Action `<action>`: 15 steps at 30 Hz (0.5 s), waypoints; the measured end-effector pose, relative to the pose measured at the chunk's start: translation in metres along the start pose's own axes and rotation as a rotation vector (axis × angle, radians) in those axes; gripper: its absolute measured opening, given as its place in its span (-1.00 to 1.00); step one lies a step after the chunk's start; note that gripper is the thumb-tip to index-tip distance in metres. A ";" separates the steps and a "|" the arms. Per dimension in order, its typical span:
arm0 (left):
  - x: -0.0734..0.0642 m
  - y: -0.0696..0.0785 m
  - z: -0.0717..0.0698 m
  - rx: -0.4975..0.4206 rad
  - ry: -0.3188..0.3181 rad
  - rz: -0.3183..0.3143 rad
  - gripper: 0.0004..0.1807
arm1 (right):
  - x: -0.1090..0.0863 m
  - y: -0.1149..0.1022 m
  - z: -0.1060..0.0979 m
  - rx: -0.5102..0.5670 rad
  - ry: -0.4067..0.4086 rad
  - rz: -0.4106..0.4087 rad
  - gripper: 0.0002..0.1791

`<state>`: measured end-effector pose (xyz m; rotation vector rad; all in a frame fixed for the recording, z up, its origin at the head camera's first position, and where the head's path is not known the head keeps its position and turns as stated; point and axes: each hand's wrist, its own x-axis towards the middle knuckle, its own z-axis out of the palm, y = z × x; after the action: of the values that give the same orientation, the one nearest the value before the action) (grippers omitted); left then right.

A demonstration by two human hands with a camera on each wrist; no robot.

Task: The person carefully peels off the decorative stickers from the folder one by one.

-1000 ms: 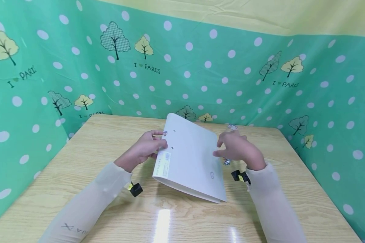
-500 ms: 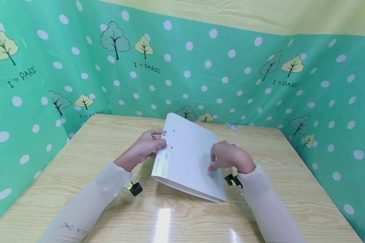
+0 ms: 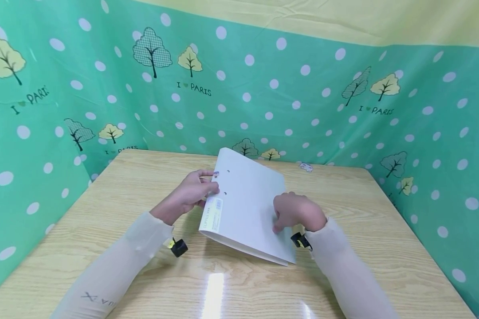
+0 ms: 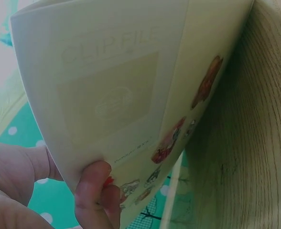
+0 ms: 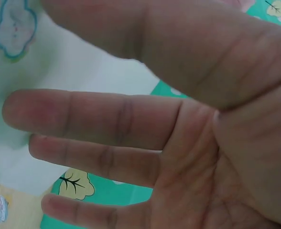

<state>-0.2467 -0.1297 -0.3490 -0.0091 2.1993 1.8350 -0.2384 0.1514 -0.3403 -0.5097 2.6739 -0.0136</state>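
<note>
A white clip file (image 3: 247,204) stands tilted on the wooden table, its printed spine toward the left. My left hand (image 3: 189,195) holds it by the spine edge. In the left wrist view, fingertips (image 4: 93,186) lie against the printed face of the file (image 4: 102,100), where several small coloured stickers (image 4: 169,142) show. My right hand (image 3: 297,212) rests at the lower right of the cover. Its fingers (image 5: 83,114) are nearly straight in the right wrist view, and a blue-outlined cloud sticker (image 5: 16,28) lies near the thumb, whose tip is partly cut off.
A small pale shiny sticker-like piece (image 3: 305,167) lies near the table's back edge. Another shiny piece (image 5: 0,212) shows at the corner of the right wrist view. A green dotted curtain (image 3: 223,88) hangs behind and beside the table (image 3: 143,261).
My right hand has moved left and toward me, from beside the file's right edge onto its lower cover near the cloud sticker. The left hand and file stay almost still.
</note>
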 end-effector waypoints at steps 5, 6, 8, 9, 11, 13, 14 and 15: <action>0.000 0.000 0.000 -0.003 0.001 0.001 -0.25 | 0.002 -0.003 0.004 -0.037 0.004 0.017 -0.68; 0.000 -0.001 0.000 -0.002 0.002 0.001 -0.25 | 0.003 -0.004 0.004 -0.050 0.006 0.023 -0.67; 0.001 -0.001 0.000 -0.002 0.002 0.001 -0.25 | 0.004 -0.006 0.005 -0.075 0.007 0.036 -0.65; 0.001 -0.001 0.000 -0.003 0.003 0.001 -0.25 | 0.004 -0.007 0.006 -0.082 0.007 0.042 -0.64; 0.001 -0.001 0.000 -0.003 0.003 0.001 -0.25 | 0.005 -0.009 0.008 -0.092 0.009 0.056 -0.63; 0.000 -0.001 0.000 -0.004 0.002 0.004 -0.25 | 0.006 -0.011 0.009 -0.102 0.011 0.067 -0.63; 0.000 -0.001 0.001 -0.006 0.001 0.005 -0.25 | 0.006 -0.011 0.010 -0.106 0.012 0.071 -0.63; 0.000 -0.001 0.001 -0.006 -0.001 0.007 -0.25 | 0.006 -0.012 0.010 -0.110 0.014 0.074 -0.63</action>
<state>-0.2467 -0.1291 -0.3498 -0.0019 2.1957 1.8452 -0.2351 0.1386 -0.3508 -0.4456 2.7165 0.1525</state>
